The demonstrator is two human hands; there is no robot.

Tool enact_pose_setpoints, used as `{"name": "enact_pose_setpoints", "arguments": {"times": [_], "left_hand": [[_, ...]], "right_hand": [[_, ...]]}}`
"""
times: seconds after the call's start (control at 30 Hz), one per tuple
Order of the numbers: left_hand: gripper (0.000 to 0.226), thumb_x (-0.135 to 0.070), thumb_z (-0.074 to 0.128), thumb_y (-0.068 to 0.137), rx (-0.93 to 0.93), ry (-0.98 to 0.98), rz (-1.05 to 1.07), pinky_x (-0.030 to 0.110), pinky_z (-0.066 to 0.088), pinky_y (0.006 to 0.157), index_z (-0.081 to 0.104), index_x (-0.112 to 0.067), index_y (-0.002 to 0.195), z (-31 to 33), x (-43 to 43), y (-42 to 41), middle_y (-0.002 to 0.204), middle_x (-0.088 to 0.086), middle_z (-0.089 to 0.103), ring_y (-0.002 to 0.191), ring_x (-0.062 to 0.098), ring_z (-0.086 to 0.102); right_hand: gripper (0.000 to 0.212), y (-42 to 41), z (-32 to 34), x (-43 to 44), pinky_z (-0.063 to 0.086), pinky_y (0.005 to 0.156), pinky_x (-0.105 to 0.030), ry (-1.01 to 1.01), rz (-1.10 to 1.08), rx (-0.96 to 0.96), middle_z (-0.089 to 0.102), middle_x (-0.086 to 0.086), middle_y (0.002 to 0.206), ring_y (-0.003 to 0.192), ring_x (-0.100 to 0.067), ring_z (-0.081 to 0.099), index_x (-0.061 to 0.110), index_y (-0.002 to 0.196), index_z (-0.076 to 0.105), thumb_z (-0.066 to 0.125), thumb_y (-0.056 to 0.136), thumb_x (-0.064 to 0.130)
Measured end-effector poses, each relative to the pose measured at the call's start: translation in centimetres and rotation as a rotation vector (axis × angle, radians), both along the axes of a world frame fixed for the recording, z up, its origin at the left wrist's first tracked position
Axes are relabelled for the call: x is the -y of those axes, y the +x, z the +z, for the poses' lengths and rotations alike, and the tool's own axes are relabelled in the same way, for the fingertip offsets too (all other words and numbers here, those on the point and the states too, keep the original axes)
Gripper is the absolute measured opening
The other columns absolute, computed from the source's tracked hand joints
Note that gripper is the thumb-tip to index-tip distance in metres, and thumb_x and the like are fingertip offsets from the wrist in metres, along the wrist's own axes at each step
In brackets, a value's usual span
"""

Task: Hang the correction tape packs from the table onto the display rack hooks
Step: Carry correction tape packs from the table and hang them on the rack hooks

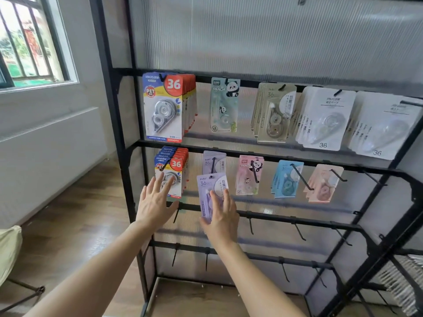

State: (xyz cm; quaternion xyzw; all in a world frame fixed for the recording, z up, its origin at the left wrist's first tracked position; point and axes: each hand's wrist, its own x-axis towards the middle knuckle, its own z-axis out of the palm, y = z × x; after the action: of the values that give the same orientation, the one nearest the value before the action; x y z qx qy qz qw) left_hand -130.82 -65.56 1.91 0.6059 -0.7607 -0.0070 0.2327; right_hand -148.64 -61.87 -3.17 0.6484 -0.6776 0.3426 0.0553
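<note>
Correction tape at the display rack (119, 133)

Right hand (223, 216) grasps a lilac pack (209, 191), fingers laid over its front. It holds the pack upright in front of the rack's second bar, at the second hook from the rack's left post. The pack's top edge sits just below the tip of that hook (213, 165); whether the two touch cannot be told. Behind it, on the same hook, hang the other lilac packs (214, 156).

Left hand (155, 202) is released, fingers straight and spread. Its fingertips touch the front of the lower blue-and-red packs (172, 164), which are bunched on the first hook of the second bar, just beside the left post.

Further along the second bar, away from the left post, hang pink panda packs (248, 177), then blue packs (287, 179), then peach packs (322, 184), each bunch on its own hook.

On the rack's top hanging bar, starting from the left post, hang:
- a thick bunch of upper blue-and-red packs (164, 106) marked 36
- a mint panda pack (224, 106)
- beige packs (272, 113)
- two bunches of white packs (325, 117), also marked 36

Black lower hooks (250, 225) stick out from the two bars further down the rack.

Beyond the rack's left post there is a window (29, 40) in a pale wall, with a wood floor (75, 216) under it
</note>
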Motion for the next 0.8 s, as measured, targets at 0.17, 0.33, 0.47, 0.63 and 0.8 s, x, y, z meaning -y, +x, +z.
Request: {"name": "enact_pose_setpoints", "arguments": {"times": [0.17,0.33,0.47,0.63,0.8], "left_hand": [[0.076,-0.044,0.055,0.093,-0.011,-0.024,-0.055,0.044,0.004,0.119,0.012,-0.028,0.153,1.3,1.2,-1.3,0.161,0.004,0.003,0.148,0.026,0.000],[0.075,-0.044,0.049,0.096,0.028,-0.028,-0.092,0.040,-0.004,0.118,0.004,-0.027,0.153,1.8,3.2,-3.4,0.161,0.003,-0.004,0.148,0.023,-0.008],[0.075,-0.045,0.044,0.096,0.175,-0.059,-0.116,0.037,-0.022,0.111,-0.003,-0.028,0.152,0.8,4.9,-4.4,0.160,0.005,-0.014,0.142,0.022,-0.026],[0.079,-0.046,0.044,0.096,0.207,-0.041,-0.091,0.040,-0.026,0.108,-0.015,-0.030,0.146,-0.2,6.9,-5.2,0.159,0.005,-0.017,0.137,0.021,-0.032],[0.081,-0.044,0.047,0.095,0.202,-0.039,-0.097,0.038,-0.028,0.106,-0.018,-0.030,0.141,-0.5,8.0,-5.0,0.160,0.005,-0.013,0.136,0.018,-0.032]], "right_hand": [[0.074,-1.3,0.4,2.1,0.039,0.107,-0.046,0.160,0.037,-0.030,0.010,-0.013,0.159,0.142,-0.034,0.021,0.027,0.149,0.026,0.064,0.087,0.040],[0.075,-3.0,0.5,4.7,0.034,0.111,-0.042,0.201,0.063,-0.088,0.000,-0.007,0.160,0.145,-0.029,0.012,0.029,0.150,0.018,0.060,0.090,0.042],[0.079,-3.6,0.1,7.0,0.031,0.114,-0.043,0.240,0.051,-0.076,-0.006,-0.004,0.161,0.146,-0.030,0.011,0.030,0.152,0.013,0.059,0.090,0.045],[0.078,-4.0,0.3,10.1,0.038,0.106,-0.043,0.174,0.041,-0.021,0.006,-0.006,0.160,0.139,-0.029,0.027,0.029,0.149,0.024,0.068,0.085,0.039],[0.079,-4.3,0.6,12.4,0.044,0.101,-0.044,0.197,0.060,0.009,0.005,-0.007,0.160,0.137,-0.031,0.028,0.028,0.147,0.027,0.073,0.083,0.031]]}}
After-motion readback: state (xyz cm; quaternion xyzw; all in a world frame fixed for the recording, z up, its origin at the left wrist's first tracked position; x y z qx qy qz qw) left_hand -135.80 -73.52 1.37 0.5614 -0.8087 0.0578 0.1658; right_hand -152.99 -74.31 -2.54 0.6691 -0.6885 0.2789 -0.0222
